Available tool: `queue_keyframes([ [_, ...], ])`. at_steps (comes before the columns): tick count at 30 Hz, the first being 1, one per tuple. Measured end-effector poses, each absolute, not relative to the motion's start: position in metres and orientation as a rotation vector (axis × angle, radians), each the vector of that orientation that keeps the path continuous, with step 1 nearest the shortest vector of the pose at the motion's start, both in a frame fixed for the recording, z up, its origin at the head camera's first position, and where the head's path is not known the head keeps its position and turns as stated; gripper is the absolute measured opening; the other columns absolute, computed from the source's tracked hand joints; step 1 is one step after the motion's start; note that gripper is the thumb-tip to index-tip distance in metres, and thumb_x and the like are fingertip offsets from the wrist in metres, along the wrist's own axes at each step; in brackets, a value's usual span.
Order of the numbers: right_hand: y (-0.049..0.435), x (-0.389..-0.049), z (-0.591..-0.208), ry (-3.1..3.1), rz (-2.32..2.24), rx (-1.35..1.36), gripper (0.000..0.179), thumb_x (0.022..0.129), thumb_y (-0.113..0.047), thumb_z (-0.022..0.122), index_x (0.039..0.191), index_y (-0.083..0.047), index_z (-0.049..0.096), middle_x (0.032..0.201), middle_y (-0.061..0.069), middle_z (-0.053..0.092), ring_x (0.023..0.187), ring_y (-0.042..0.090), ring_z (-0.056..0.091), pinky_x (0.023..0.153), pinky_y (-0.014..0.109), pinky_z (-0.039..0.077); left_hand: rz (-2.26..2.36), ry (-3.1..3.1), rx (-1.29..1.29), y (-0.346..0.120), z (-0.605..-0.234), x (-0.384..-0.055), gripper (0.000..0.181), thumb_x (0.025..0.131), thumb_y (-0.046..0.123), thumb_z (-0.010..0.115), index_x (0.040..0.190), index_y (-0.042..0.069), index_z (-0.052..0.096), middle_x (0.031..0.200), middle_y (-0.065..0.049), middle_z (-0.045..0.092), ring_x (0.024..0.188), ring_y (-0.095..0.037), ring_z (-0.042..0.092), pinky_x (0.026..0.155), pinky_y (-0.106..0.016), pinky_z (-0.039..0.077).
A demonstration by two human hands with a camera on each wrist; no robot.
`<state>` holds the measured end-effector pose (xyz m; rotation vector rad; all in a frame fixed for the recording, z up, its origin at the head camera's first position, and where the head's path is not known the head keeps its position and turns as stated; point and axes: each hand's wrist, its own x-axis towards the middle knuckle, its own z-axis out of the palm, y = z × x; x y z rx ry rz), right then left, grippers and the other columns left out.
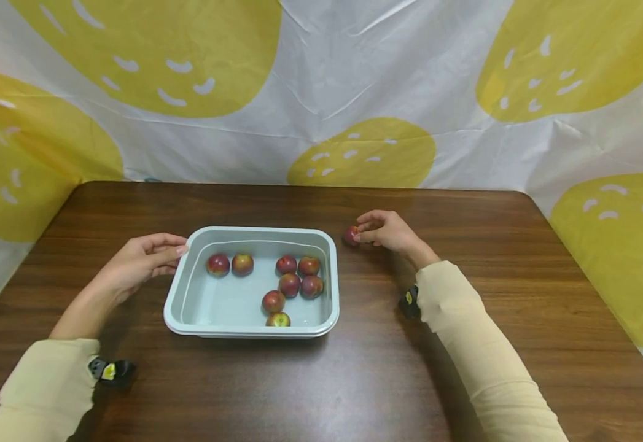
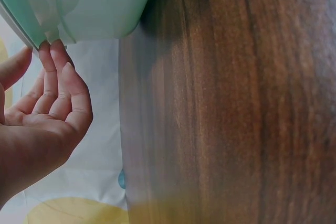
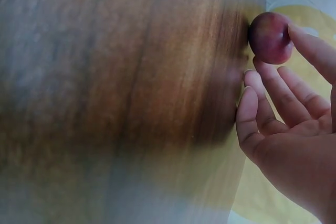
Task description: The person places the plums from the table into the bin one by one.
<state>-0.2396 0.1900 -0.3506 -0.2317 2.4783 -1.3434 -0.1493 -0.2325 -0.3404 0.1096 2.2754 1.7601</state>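
A pale blue-grey plastic tub (image 1: 252,334) stands on the table, with several red-and-yellow plums (image 1: 289,285) lying loose on its bottom. My left hand (image 1: 147,261) grips the tub's left rim near the far corner. In the left wrist view, the thumb and fingertips (image 2: 44,48) meet at the edge of the tub (image 2: 105,9). Just right of the tub, my right hand (image 1: 390,233) pinches a single dark red plum (image 1: 351,236). The right wrist view has this plum (image 3: 270,38) between thumb and fingers, low at the tabletop, the other fingers (image 3: 248,111) spread below.
The brown wood-grain table (image 1: 376,380) runs back to a white cloth (image 1: 233,150) with big yellow shapes, hung behind and along the sides. A black wrist camera (image 1: 112,372) sits at the left sleeve, another camera (image 1: 409,301) at the right.
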Motion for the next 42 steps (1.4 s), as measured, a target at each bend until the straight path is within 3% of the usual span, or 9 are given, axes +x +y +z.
queue_keyframes([
  [5,0.187,-0.234,-0.343,2.457,-1.358,-0.229,0.044,0.081,-0.004,0.067,0.119,0.01,0.05,0.109,0.025,0.059,0.072,0.009,0.056,0.069,0.031,0.046,1.76,2.277,0.115,-0.232,-0.34,-0.149,0.046,0.091,0.017,0.057,0.119,-0.016,0.042,0.085,0.011,0.064,0.078,-0.006,0.06,0.07,-0.024,0.052],
  [10,0.192,-0.245,-0.36,2.471,-1.357,-0.245,0.044,0.08,-0.007,0.07,0.118,0.006,0.053,0.11,0.022,0.06,0.072,0.008,0.057,0.064,0.025,0.044,1.745,2.283,0.114,-0.232,-0.34,-0.149,0.047,0.091,0.018,0.057,0.12,-0.016,0.041,0.085,0.011,0.063,0.079,-0.006,0.06,0.07,-0.024,0.052],
  [20,0.196,-0.243,-0.357,2.472,-1.38,-0.257,0.044,0.078,-0.007,0.071,0.117,0.006,0.053,0.106,0.019,0.063,0.073,0.009,0.058,0.064,0.027,0.045,1.757,2.272,0.116,-0.232,-0.341,-0.149,0.046,0.092,0.017,0.057,0.119,-0.016,0.041,0.085,0.011,0.063,0.079,-0.006,0.06,0.07,-0.023,0.052],
  [30,0.201,-0.241,-0.336,2.487,-1.365,-0.322,0.046,0.08,-0.013,0.07,0.119,0.004,0.053,0.107,0.017,0.062,0.081,0.014,0.061,0.075,0.041,0.049,1.776,2.264,0.115,-0.232,-0.342,-0.149,0.043,0.091,0.017,0.057,0.117,-0.015,0.043,0.085,0.011,0.064,0.078,-0.006,0.06,0.07,-0.023,0.052],
  [42,0.199,-0.234,-0.305,2.486,-1.371,-0.366,0.042,0.081,-0.017,0.07,0.117,0.0,0.056,0.106,0.016,0.063,0.082,0.016,0.06,0.074,0.037,0.051,1.757,2.275,0.103,-0.233,-0.341,-0.149,0.048,0.092,0.018,0.056,0.12,-0.016,0.041,0.086,0.011,0.063,0.079,-0.007,0.06,0.07,-0.024,0.052],
])
